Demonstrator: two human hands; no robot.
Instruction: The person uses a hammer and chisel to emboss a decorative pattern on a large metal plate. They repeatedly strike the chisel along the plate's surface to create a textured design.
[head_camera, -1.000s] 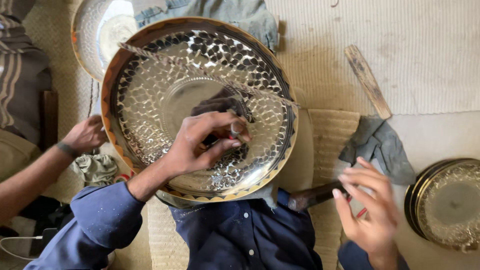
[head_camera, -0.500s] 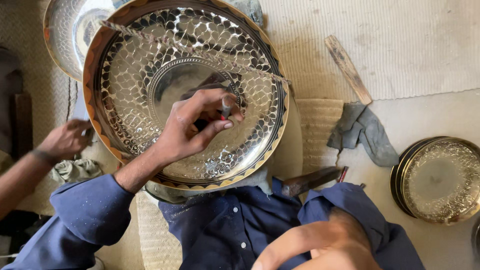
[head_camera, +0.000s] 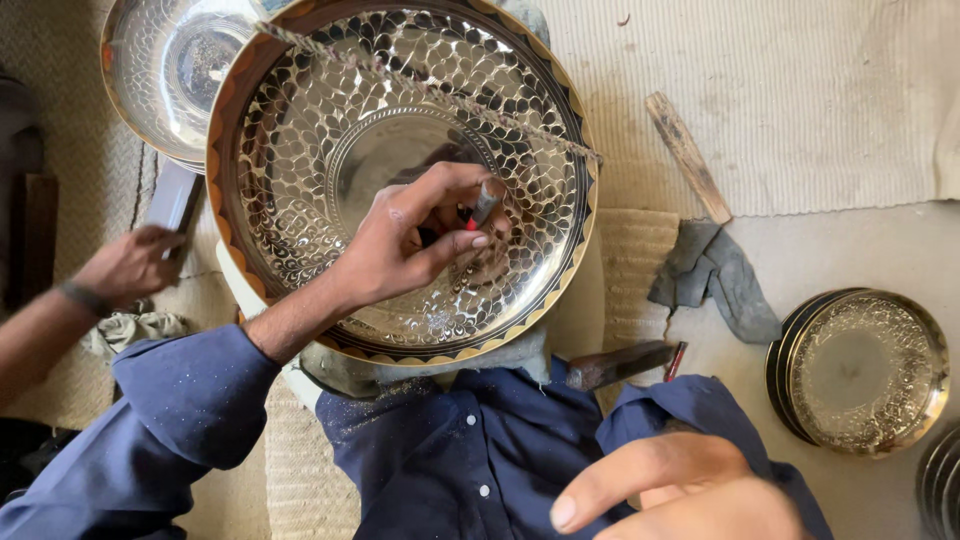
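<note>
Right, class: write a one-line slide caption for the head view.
Left hand presses a small tool onto a patterned brass tray; right hand hovers empty above the lap.

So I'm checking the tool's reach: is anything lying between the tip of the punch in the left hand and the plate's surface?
Nothing visible does. The left hand holds the small punch directly over the big engraved plate; the twisted cord crosses the plate farther up, clear of the tool.

Woven mat (head_camera: 800, 90) covers the floor; on it lie a wooden stick (head_camera: 688, 156), a grey cloth (head_camera: 715, 280), a hammer (head_camera: 622, 364) and stacked engraved brass plates (head_camera: 860, 370) at right
</note>
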